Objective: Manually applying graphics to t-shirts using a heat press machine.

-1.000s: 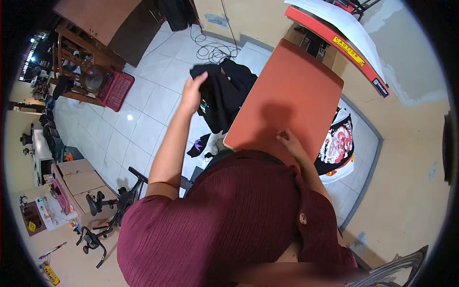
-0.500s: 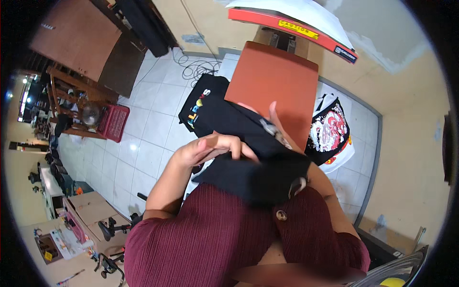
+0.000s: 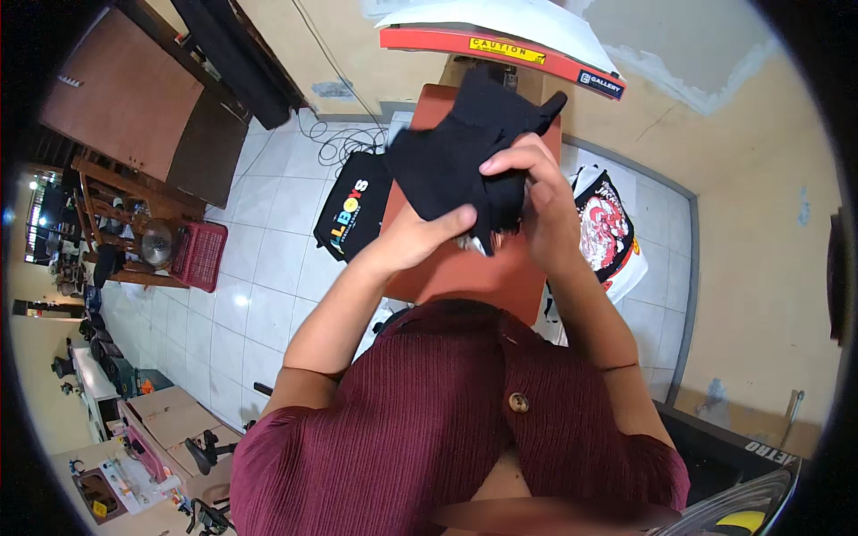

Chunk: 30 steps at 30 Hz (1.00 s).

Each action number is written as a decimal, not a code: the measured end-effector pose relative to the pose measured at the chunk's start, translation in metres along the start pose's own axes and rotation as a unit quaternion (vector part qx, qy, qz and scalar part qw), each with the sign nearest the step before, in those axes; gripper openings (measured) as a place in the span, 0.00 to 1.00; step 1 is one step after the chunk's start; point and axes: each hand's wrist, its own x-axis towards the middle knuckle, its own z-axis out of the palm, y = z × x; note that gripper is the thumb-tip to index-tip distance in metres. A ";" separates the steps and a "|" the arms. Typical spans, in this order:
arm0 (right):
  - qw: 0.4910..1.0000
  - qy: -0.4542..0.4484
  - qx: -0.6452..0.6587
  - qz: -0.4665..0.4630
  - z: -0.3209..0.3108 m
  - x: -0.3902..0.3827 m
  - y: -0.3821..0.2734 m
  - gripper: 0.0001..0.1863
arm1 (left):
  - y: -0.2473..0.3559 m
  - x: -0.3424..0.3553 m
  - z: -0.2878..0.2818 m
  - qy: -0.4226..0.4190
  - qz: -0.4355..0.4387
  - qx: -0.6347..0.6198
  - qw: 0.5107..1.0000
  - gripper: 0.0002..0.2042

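On my feed, the bunched black fabric garment [image 3: 447, 165] has just come up from in front of the chest, where half a second ago it hung blurred across the right forearm. Now it is gathered over the flat, orange-red rectangular panel [image 3: 465, 277], hiding much of its far half; I can't tell whether the cloth touches the surface.

I see both hands on it. The left hand [image 3: 416, 237] pinches its near edge, thumb on top, the other fingers mostly hidden. The right hand [image 3: 545, 201], bare over the panel a second ago, now grips the right side with curled fingers. I read this as a shift from one-handed lifting to two-handed control, though the cloth remains folded and a pale patch shows at its lower edge.

Left of the panel I have a black garment with multicoloured lettering [image 3: 353, 219]; right of it, a black-and-white cloth item with a red graphic [image 3: 608, 228].
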 end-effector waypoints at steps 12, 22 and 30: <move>0.872 -0.267 -0.194 0.362 -0.075 -0.050 0.002 0.34 | 0.024 -0.017 -0.035 0.052 0.038 -0.189 0.980 0.13; 0.949 -0.293 -0.101 0.060 -0.112 -0.098 -0.061 0.21 | 0.099 -0.052 -0.059 -0.015 0.286 -0.134 0.949 0.09; 0.957 -0.144 -0.250 -0.025 -0.103 -0.110 -0.161 0.21 | 0.172 -0.044 -0.110 -0.398 0.270 -0.027 0.876 0.09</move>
